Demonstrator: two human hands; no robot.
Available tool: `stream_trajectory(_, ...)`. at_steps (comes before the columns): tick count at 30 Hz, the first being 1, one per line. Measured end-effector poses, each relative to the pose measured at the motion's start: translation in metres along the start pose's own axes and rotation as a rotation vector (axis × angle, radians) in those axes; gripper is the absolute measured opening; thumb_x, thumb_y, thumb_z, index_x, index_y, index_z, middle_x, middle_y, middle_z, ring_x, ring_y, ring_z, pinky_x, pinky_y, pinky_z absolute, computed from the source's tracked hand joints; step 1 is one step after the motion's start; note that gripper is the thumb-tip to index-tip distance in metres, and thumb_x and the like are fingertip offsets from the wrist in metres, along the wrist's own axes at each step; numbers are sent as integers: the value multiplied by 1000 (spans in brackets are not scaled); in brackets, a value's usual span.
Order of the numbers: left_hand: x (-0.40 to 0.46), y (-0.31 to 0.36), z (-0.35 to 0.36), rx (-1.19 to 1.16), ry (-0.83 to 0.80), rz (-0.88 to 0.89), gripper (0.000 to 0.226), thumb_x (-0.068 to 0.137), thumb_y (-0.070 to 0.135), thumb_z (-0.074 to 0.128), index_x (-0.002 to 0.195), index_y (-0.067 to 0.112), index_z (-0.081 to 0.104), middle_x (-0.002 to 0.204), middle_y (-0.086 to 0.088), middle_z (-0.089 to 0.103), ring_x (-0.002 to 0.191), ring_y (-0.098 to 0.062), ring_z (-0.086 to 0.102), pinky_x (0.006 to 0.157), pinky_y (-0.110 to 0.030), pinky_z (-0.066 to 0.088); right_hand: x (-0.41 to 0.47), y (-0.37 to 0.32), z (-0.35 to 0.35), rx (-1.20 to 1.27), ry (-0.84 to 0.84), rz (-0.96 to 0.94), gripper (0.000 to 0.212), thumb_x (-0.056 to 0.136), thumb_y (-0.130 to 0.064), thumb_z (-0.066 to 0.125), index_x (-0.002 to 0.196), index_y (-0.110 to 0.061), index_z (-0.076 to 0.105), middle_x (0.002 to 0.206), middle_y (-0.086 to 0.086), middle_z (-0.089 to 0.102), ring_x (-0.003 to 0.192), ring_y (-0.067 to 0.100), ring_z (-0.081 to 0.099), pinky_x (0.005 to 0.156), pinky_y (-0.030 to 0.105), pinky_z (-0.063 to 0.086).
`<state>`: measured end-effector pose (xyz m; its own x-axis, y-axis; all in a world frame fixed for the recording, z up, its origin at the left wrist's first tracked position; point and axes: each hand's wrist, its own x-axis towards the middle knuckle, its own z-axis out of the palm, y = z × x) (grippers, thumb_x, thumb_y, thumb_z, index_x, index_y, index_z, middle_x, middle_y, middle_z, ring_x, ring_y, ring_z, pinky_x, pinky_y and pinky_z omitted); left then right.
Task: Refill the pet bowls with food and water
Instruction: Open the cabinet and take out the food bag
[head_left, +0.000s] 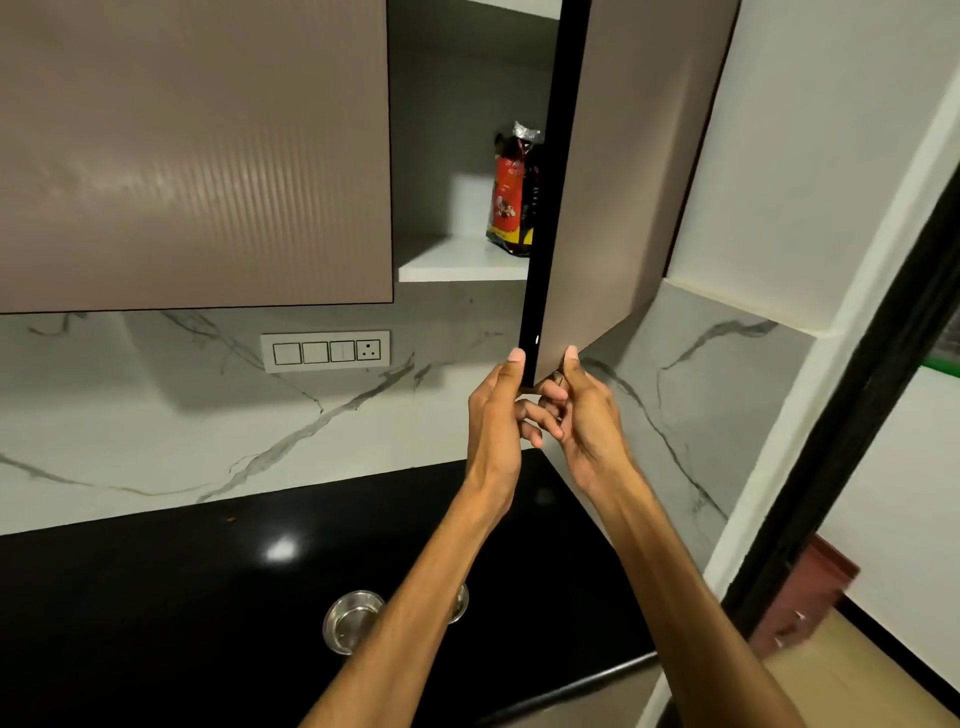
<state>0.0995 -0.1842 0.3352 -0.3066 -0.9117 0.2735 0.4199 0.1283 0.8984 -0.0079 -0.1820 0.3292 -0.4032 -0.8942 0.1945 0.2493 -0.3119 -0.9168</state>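
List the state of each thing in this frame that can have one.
Right cabinet door: swung open.
Left cabinet door: closed.
Food bag: upright on the shelf, top crumpled.
Near bowl: upright, looks nearly empty.
Far bowl: mostly hidden behind the arm.
Left hand: gripping the door's bottom corner.
Right hand: gripping the same corner.

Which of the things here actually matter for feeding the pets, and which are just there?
For the job: red food bag on the cabinet shelf; cabinet door held at its bottom corner by both hands, left, right; two steel bowls on the counter.

Just there: switch panel; marble backsplash.
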Motion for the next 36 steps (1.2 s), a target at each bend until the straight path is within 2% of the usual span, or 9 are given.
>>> stream_trajectory(3, -11, 2, 14, -3, -11, -5, 36, 110, 42, 36, 121, 18, 61, 87, -14, 77, 53, -16, 64, 51, -23, 43, -18, -8, -15, -130, 49, -96, 41, 105, -46, 55, 85, -12, 66, 66, -7, 53, 50, 12, 39, 59, 28, 43)
stream_trajectory(6, -22, 3, 26, 14, -27, 23, 26, 110, 38, 40, 103, 31, 64, 91, -6, 79, 56, -19, 68, 51, -23, 41, -34, -19, -29, -195, 153, -192, 36, 104, -39, 59, 103, -5, 71, 69, -7, 63, 49, 9, 46, 52, 20, 44)
stream_trajectory(10, -30, -3, 43, 39, -82, 11, 28, 108, 40, 46, 111, 25, 70, 93, 5, 80, 60, -21, 72, 52, -24, 42, -50, -31, -45, -229, 298, -282, 35, 101, -36, 66, 107, -2, 71, 69, -8, 68, 56, 8, 54, 50, 21, 45)
stream_trajectory(16, -43, -16, 74, 58, -162, 7, 36, 107, 41, 51, 123, 12, 64, 100, -1, 80, 69, -30, 75, 56, -27, 45, -75, -62, -64, -273, 385, -495, 37, 100, -41, 64, 112, -6, 68, 85, -3, 69, 72, 10, 63, 59, 23, 50)
stream_trajectory(21, -53, -23, 103, -4, -206, -25, 29, 105, 34, 57, 122, 11, 63, 102, 9, 77, 64, -16, 72, 54, -21, 47, -91, -76, -84, -442, 446, -601, 37, 96, -51, 68, 117, -21, 70, 105, -2, 71, 94, 15, 69, 73, 30, 57)
stream_trajectory(24, -54, -29, 118, -17, -232, -30, 29, 103, 36, 60, 121, 13, 63, 107, -3, 78, 64, -12, 71, 54, -21, 50, -100, -82, -99, -531, 514, -641, 37, 92, -43, 76, 122, -23, 70, 105, -8, 69, 93, 7, 70, 71, 23, 58)
stream_trajectory(28, -57, -33, 137, -45, -269, -66, 32, 99, 38, 62, 120, 14, 61, 100, 0, 77, 60, -10, 71, 55, -23, 51, -105, -92, -120, -627, 547, -718, 37, 92, -37, 79, 125, -21, 69, 104, -3, 70, 90, 16, 72, 72, 35, 64)
stream_trajectory(33, -57, -44, 160, -64, -312, -105, 37, 95, 40, 69, 122, 17, 59, 100, 3, 80, 71, -19, 75, 57, -27, 51, -108, -102, -143, -675, 601, -785, 41, 92, -29, 79, 128, -13, 68, 96, 2, 68, 76, 10, 66, 67, 19, 56)
stream_trajectory(36, -57, -50, 174, -65, -324, -122, 40, 94, 41, 72, 122, 17, 58, 106, 0, 79, 70, -15, 75, 56, -24, 51, -108, -106, -155, -706, 636, -804, 41, 91, -22, 80, 128, -8, 69, 98, 9, 68, 74, 0, 63, 66, 12, 53)
